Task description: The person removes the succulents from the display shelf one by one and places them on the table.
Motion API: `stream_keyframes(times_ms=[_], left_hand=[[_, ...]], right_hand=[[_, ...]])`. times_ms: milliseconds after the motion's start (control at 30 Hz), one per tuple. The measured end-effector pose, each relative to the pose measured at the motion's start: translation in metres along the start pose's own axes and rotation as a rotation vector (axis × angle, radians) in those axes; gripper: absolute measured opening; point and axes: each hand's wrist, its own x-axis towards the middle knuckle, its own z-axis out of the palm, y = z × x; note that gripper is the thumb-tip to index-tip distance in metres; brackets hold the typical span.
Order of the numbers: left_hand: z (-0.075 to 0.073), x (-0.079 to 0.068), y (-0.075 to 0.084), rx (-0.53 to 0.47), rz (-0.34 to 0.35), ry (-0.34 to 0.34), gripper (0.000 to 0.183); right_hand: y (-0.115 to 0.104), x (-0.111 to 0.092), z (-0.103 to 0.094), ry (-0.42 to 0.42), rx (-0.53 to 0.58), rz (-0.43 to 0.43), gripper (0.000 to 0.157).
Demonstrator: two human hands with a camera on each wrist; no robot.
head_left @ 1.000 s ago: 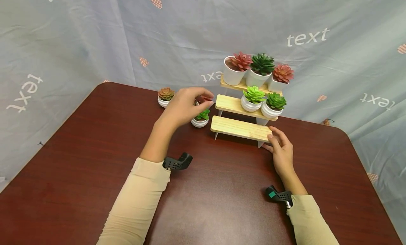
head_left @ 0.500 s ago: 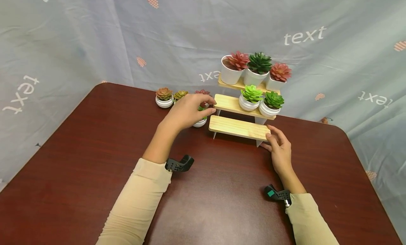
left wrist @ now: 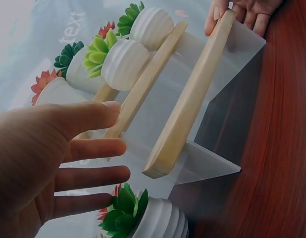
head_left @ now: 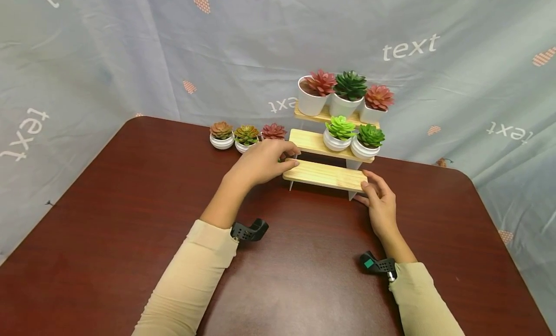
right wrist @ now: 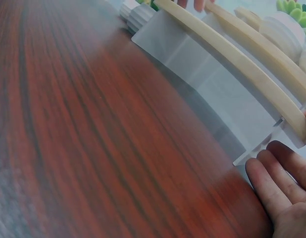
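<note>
Stand [head_left: 323, 174] between left and right fingers [head_left: 376, 179]

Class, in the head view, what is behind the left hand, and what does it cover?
Behind the left hand, a red succulent shows above it, its pot mostly hidden. A green succulent is almost entirely covered there; the left wrist view reveals it.

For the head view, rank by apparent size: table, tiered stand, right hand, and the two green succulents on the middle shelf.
1. Table
2. Tiered stand
3. Right hand
4. Bright green succulent and darker green succulent: too alike to rank
</note>
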Motion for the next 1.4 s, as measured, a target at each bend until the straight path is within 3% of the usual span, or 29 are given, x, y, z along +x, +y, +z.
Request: stream_keyframes(times_ms=[300, 700, 967, 1167, 1400], left_hand=[[0.001, 0.003, 0.005, 0.005, 0.018, 0.083, 0.025], [0.008, 0.008, 0.012, -0.032, 0.039, 0.271, 0.027], [0.015, 0.015, 0.026, -0.065, 0.091, 0.288, 0.049], [0.019, 0.025, 0.042, -0.114, 0.086, 0.276, 0.056], [0.026, 0.039, 0.06, -0.217, 0.001, 0.305, 0.061]], right_hand=[[-0.002, 0.001, -0.003, 0.01, 0.002, 0.008, 0.037], [-0.003, 0.002, -0.008, 0.015, -0.012, 0.009, 0.037], [-0.002, 0.001, -0.006, 0.014, -0.003, 0.021, 0.037], [-0.001, 0.0, -0.004, 0.005, -0.008, 0.02, 0.036], [0.0, 0.0, -0.001, 0.003, -0.014, 0.025, 0.037]])
